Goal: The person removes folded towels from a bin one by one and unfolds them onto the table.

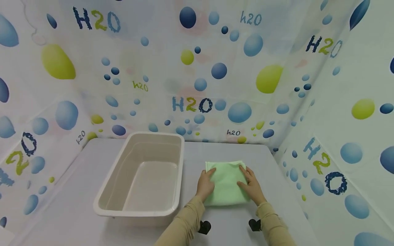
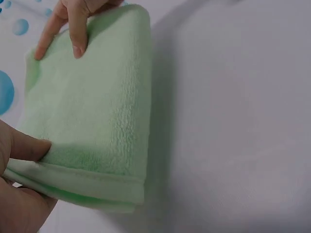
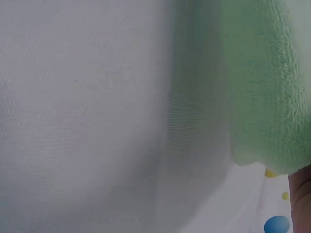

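Note:
A folded light-green towel (image 1: 227,186) is held over the table between both hands, its layered edge showing in the left wrist view. My left hand (image 1: 205,186) grips its left side, with the thumb (image 2: 31,147) on top and the other fingers under the edge. On the opposite side my right hand (image 1: 251,186) grips the towel, thumb and a finger spread on its upper face. In the right wrist view, the towel (image 3: 262,87) hangs at the right, with part of a finger (image 3: 301,199) below its lower corner.
A large beige plastic basin (image 1: 181,171) stands on the grey-white table (image 1: 77,184), left of the towel. Walls covered with bubble-patterned H2O sheeting (image 1: 166,61) enclose the table at the back and sides. Dark heart-shaped pieces (image 1: 204,227) show beside the wrists.

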Tool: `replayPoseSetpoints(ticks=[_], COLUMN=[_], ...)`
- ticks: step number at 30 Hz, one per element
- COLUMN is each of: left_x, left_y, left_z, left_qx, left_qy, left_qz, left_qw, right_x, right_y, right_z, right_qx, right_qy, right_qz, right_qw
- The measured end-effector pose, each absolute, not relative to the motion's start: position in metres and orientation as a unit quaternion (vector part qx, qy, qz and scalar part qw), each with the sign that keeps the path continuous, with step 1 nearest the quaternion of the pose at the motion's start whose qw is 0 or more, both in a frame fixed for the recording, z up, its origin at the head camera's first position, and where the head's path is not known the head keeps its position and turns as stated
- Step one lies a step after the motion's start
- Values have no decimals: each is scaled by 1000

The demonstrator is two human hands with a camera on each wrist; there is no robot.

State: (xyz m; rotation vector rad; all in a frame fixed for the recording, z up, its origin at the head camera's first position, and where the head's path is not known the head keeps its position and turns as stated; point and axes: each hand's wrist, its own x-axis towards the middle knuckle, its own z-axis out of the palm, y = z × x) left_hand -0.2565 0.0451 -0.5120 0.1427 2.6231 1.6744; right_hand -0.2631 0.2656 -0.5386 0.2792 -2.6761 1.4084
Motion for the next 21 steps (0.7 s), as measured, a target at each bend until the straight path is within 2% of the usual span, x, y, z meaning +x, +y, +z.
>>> replayPoseSetpoints(ticks=[4,9,15,21], left_x=[-259,-262,-267,-270], left_y=[41,42,42,38], left_z=[-531,-537,-549,-562], left_qx=[51,58,81,33], left_qy=[848,867,892,891], left_qz=[528,495,444,451], left_qw=[-5,-16,-29,-24], right_x=[-267,-272,-274,-279], right_y=[261,253,248,246], right_z=[-551,-556,-569,-576], right_qx=[94,54,26,18], right_qy=[-886,-896,-904,-914], right_qz=[453,441,426,403], right_qw=[41,22,34,39])
